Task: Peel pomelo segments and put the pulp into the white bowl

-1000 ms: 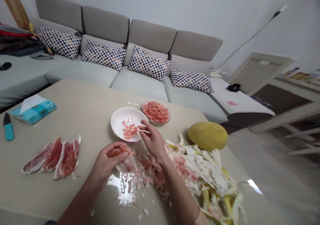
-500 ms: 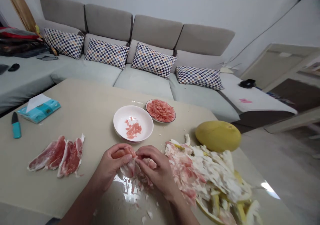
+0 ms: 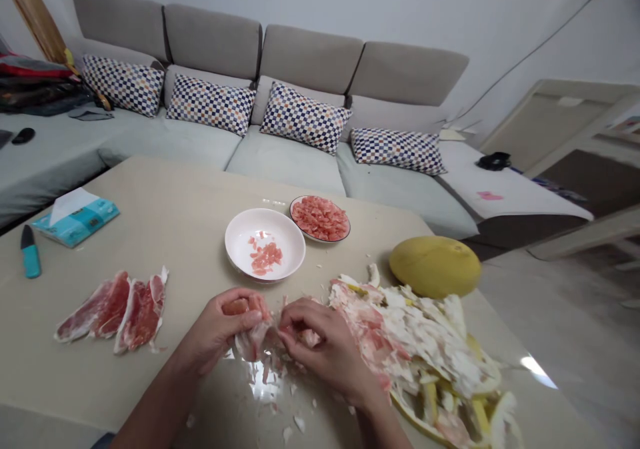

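My left hand (image 3: 215,329) is closed around a pink pomelo segment (image 3: 250,326) just above the table. My right hand (image 3: 320,346) pinches the same segment from the right, fingers curled on its white membrane. Just beyond my hands stands a white bowl (image 3: 240,236) with a few pink flesh pieces (image 3: 265,258). Behind it a smaller bowl (image 3: 320,219) is full of flesh pieces. Unpeeled pomelo segments (image 3: 115,306) lie to the left of my hands.
A heap of white and yellow peel scraps (image 3: 425,336) lies right of my hands, with a whole yellow pomelo (image 3: 435,266) behind it. A tissue pack (image 3: 75,216) and a teal-handled knife (image 3: 30,252) sit at the table's left edge. A grey sofa (image 3: 280,156) stands beyond.
My right hand was over the white bowl a second ago; it has come back to the segment held by my left hand and now grips it. The left hand barely moved.
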Tool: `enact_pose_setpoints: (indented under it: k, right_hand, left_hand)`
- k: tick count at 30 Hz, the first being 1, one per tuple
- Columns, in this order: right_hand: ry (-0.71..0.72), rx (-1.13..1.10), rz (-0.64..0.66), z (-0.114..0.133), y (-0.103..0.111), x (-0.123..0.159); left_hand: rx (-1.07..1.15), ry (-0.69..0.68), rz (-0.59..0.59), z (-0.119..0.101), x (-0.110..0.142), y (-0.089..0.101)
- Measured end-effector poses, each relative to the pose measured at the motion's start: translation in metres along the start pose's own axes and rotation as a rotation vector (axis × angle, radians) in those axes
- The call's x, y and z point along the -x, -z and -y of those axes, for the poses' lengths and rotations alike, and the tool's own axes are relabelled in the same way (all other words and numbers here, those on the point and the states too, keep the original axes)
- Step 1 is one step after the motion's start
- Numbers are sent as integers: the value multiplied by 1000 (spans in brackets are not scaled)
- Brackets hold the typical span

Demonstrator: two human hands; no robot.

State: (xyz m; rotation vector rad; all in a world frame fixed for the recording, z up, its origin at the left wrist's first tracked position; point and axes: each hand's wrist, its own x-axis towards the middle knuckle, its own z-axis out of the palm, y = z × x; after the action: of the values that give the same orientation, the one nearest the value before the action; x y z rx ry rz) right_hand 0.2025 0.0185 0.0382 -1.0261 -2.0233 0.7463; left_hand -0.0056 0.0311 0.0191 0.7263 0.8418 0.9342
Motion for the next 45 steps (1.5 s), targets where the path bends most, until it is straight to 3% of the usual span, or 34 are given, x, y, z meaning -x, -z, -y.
enact_pose_setpoints:
  k: [6,14,21,27,34,45]
  right_hand:
    - [-68,-90,-11,-4,20,-3]
    - [-70,-161,-25,-4,15,-28]
    - [-115,-90,-330,-21,-2,-56]
    - [-213,-86,-175,2,-19,-26]
    - [-92,-1,-279,-2,-32,-6]
    - [69,113,-294,-1,-36,-2]
  left_hand:
    - [45,-12,-59,-4,0,4]
    - [70,-8,-35,-3,1,0]
    - [76,-69,-95,1,-2,-1]
    - [78,-119,-116,6,-4,-3]
    - [35,-88,-57,9,-3,-4]
    - [-18,-63,-133,11,-2,-6]
